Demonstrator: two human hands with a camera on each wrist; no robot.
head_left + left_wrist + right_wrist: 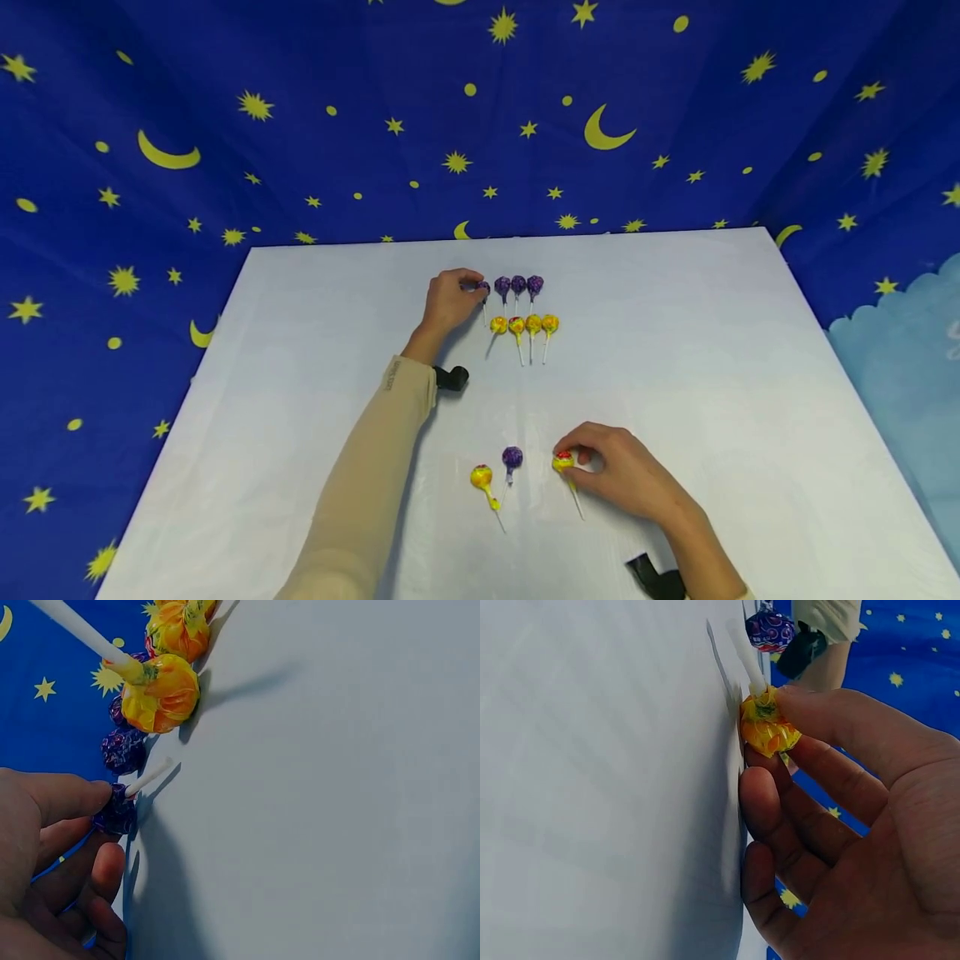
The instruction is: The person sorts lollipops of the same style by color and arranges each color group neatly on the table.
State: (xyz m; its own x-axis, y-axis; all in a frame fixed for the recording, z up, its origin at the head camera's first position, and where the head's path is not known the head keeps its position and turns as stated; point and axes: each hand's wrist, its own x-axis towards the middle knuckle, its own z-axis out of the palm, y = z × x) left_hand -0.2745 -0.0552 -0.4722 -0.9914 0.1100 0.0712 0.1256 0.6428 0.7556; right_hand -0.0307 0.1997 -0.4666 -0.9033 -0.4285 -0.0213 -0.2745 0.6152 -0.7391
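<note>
At the far end of the table, my left hand (pixel 450 302) pinches a purple-wrapped lollipop (pixel 114 811) between thumb and fingers. It sits at the left end of a row with several other purple lollipops (pixel 518 286). Just nearer lies a row of several yellow lollipops (pixel 533 324), sticks toward me. Close to the front, my right hand (pixel 626 471) pinches the head of a yellow lollipop (pixel 769 731), its stick angled down to the right in the head view. Left of that hand lie a loose purple lollipop (pixel 512 457) and a loose yellow lollipop (pixel 482 477).
The white table (pixel 712 350) spreads beneath everything. Behind it hangs a blue cloth (pixel 420 125) with yellow stars and moons. A black wrist strap piece (pixel 452 379) shows at the left sleeve, another dark piece (pixel 657 578) by the right wrist.
</note>
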